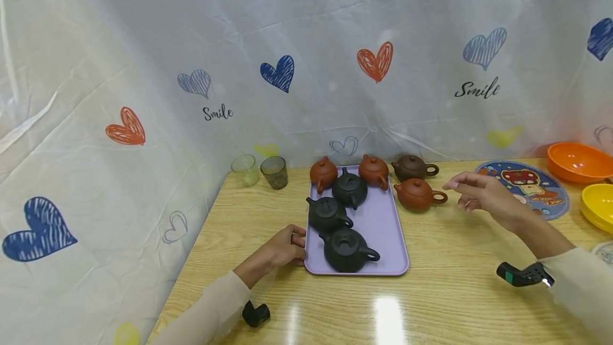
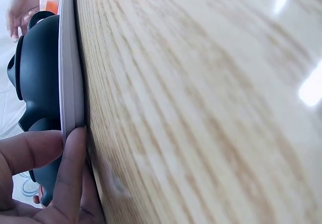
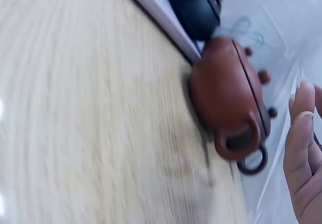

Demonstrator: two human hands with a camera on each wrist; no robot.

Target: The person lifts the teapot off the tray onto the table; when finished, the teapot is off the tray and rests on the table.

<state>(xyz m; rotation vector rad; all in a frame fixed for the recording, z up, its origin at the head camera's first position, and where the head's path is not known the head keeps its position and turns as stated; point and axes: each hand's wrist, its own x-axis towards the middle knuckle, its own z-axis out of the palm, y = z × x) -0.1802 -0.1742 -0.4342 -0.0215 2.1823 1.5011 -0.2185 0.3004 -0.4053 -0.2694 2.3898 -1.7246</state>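
Observation:
My left hand (image 1: pixel 282 246) pinches the left rim of a lilac tray (image 1: pixel 383 228) between thumb and fingers; the left wrist view shows the thumb (image 2: pixel 37 148) over the rim. On the tray stand a front black teapot (image 1: pixel 346 249), a middle black teapot (image 1: pixel 326 214) and a rear black teapot (image 1: pixel 349 189). Two small red-brown teapots, one left (image 1: pixel 323 173) and one right (image 1: pixel 373 170), are at its far corners. My right hand (image 1: pixel 486 196) hovers with loosely bent fingers, holding nothing, just right of the handle of a larger red-brown teapot (image 1: pixel 415 196) beside the tray.
Behind that pot sits a dark brown teapot (image 1: pixel 413 168). A greenish glass (image 1: pixel 246 170) and a dark glass (image 1: pixel 275 172) stand left of the tray. Rightward lie a blue cartoon mat (image 1: pixel 551 209), an orange bowl (image 1: pixel 574 161) and a yellow bowl (image 1: pixel 598 209). A printed curtain (image 1: pixel 306 25) hangs behind.

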